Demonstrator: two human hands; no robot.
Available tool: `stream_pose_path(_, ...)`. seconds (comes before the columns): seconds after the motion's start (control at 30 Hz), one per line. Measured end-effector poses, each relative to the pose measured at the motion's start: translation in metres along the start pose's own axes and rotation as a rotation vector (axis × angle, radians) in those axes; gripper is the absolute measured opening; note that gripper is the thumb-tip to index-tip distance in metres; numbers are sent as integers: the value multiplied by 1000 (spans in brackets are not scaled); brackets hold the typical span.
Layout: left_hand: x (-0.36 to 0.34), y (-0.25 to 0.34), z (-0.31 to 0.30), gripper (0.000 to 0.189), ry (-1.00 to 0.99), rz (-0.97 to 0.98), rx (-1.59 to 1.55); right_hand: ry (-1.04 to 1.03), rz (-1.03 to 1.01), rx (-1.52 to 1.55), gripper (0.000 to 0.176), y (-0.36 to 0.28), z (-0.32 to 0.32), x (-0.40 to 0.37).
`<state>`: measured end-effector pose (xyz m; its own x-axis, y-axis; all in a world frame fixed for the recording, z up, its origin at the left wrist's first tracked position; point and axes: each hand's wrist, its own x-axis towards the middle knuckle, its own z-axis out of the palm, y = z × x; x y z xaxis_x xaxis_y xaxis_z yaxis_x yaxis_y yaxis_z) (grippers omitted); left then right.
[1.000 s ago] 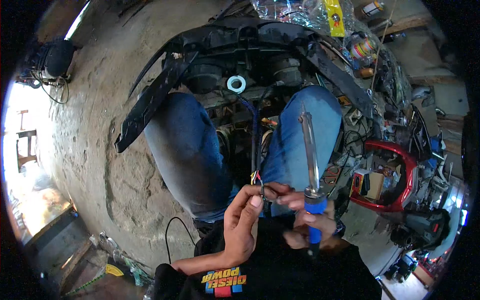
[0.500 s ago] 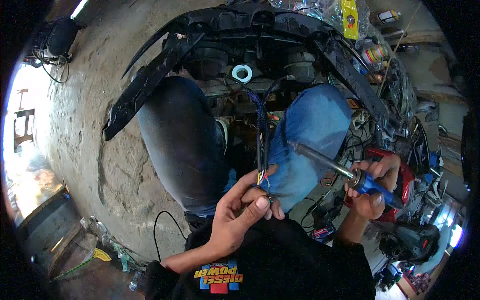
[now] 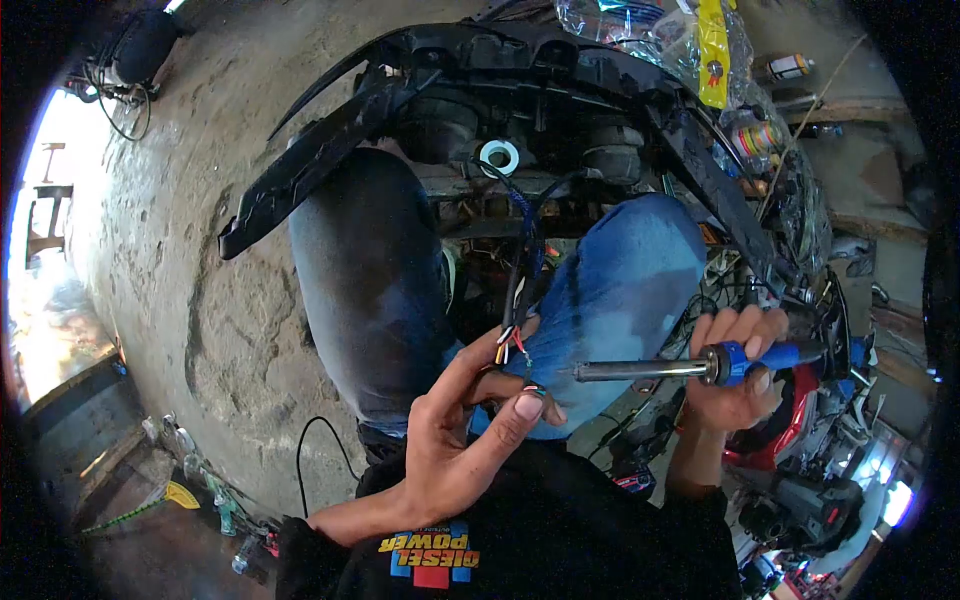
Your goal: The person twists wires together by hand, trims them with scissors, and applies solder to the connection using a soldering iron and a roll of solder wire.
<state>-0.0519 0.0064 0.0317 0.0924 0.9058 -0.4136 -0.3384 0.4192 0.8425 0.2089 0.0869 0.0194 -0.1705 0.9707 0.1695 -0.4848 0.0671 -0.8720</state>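
Note:
Between thumb and fingers, my left hand (image 3: pixel 475 425) pinches the stripped ends of thin coloured wires (image 3: pixel 516 338). These wires come out of a black-sleeved cable (image 3: pixel 523 255) running up to a black plastic headlight housing (image 3: pixel 540 90) across my knees. My right hand (image 3: pixel 738 375) is wrapped round the blue handle of a soldering iron (image 3: pixel 640 370). The iron lies nearly level, its tip pointing left, a short way from the wires and apart from them. A white ring (image 3: pixel 498 158) sits in the middle of the housing.
My jeans-covered knees (image 3: pixel 640 260) rise on both sides of the cable. At right lie a red panel (image 3: pixel 785 430), tangled wires and motorcycle parts. A yellow strip (image 3: pixel 713 60) and plastic bags lie at upper right; rough concrete floor (image 3: pixel 240 300) spreads left.
The soldering iron has swung from slanting up-left to nearly level, its tip now lower and closer to the wire ends. My left hand has shifted slightly left, and the view has shifted slightly.

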Motion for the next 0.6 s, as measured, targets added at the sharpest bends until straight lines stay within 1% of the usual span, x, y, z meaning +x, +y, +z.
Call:
stream_pose_path(0.1,2,-3,2,55,20,53,-23,37,-114,117,29,22,9,1)
stream_pose_path(0.2,1,-3,3,53,53,38,-7,156,-217,92,31,35,18,2)
stream_pose_path(0.4,1,-8,1,52,51,89,25,104,-209,33,28,47,13,1)
stream_pose_path(0.5,1,-6,2,51,59,63,18,74,-198,34,28,48,8,1)
stream_pose_path(0.6,2,-13,2,51,65,127,4,98,-198,25,29,48,9,0)
